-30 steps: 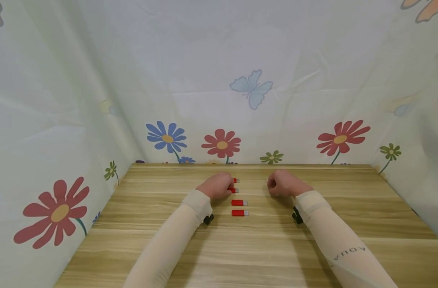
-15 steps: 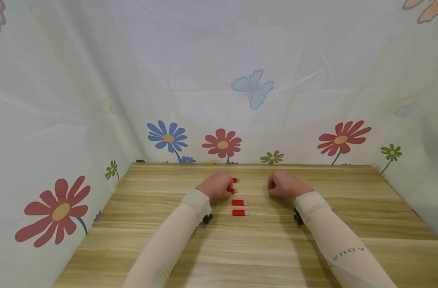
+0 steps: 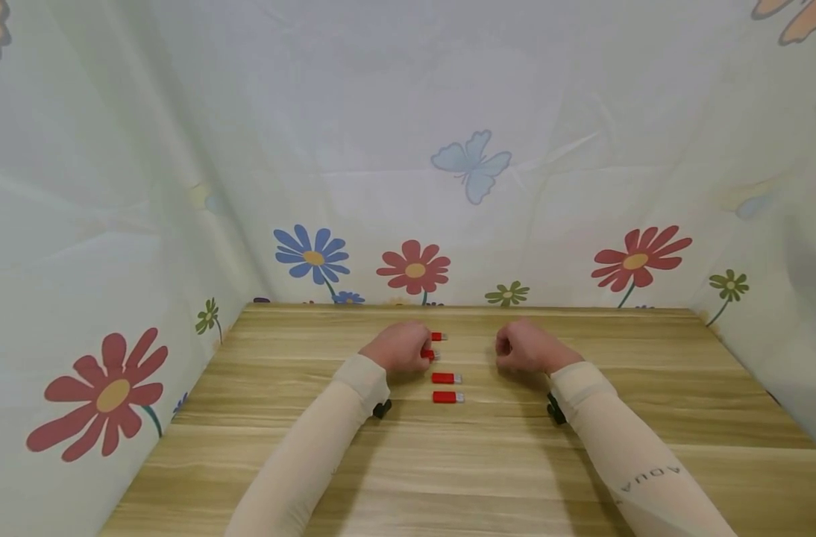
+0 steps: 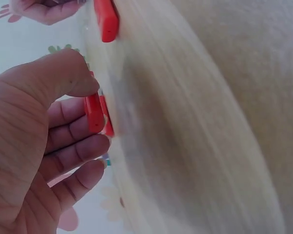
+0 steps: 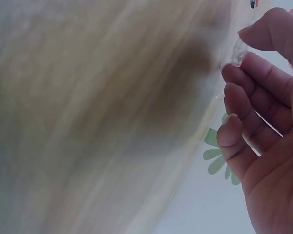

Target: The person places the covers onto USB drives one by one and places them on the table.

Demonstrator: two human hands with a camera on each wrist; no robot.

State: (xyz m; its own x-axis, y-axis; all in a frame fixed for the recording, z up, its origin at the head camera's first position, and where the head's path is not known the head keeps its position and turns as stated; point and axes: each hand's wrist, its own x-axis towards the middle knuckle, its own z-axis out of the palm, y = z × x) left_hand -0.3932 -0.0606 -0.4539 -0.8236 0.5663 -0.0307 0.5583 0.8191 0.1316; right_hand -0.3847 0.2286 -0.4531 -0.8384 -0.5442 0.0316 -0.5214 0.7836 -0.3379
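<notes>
"While the left grip (image 3: pixel 397 347) sits over the far half of the tabletop (image 3: pixel 401 470), what's it got?"

"Red USB stick (image 4: pixel 94 113). Thumb one side, fingers the other, closed to the stick's thickness. Outer fingers loosely bent below it."

"Where's the stick relative to the grip?"

"Out at the fingertips, clear of the palm. Metal plug end points right, toward the other grip; red end shows past the thumb in the left wrist view. Touching the tabletop or not: can't tell."

"Neighbours?"

"Three more red sticks. Far stick (image 3: pixel 438 336) just beyond the held one, its left end hidden by the left grip. Middle stick (image 3: pixel 443 378) and near stick (image 3: pixel 444 397) lie flat, roughly parallel, on the person's side of the grip, apart from it. Plugs face right."

"And the right grip (image 3: pixel 527 347)?"

"Well apart from the sticks, off to their right. Thumb and fingertips almost together, pinching a small clear piece (image 5: pixel 238 52). Piece sits right at the tips; remaining fingers bent. What it is exactly: can't tell."
</notes>
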